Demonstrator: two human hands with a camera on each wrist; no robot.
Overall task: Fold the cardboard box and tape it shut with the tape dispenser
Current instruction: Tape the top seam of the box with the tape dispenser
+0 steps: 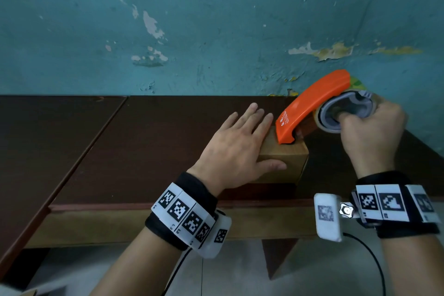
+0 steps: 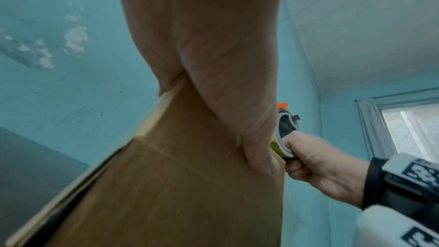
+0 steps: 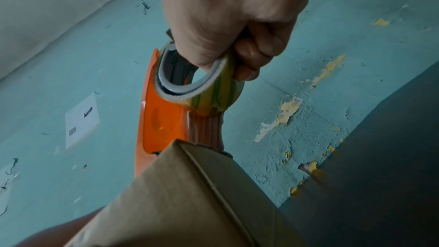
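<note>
A small brown cardboard box (image 1: 286, 163) stands on the dark wooden table (image 1: 149, 142) near its front edge. My left hand (image 1: 236, 146) lies flat on the box's top, fingers straight, thumb down the near side (image 2: 259, 149). My right hand (image 1: 370, 132) grips the roll end of an orange tape dispenser (image 1: 310, 106), thumb through the grey hub. The dispenser's front end presses on the box's top right (image 3: 147, 157). The box (image 3: 190, 204) fills the lower right wrist view, under the tape roll (image 3: 209, 95). The flaps under my left palm are hidden.
A peeling teal wall (image 1: 216, 26) runs right behind the table. A seam (image 1: 115, 113) splits the tabletop at the left. Cables hang from both wrist units below the table's front edge (image 1: 240, 206). A window (image 2: 413, 127) shows at the right.
</note>
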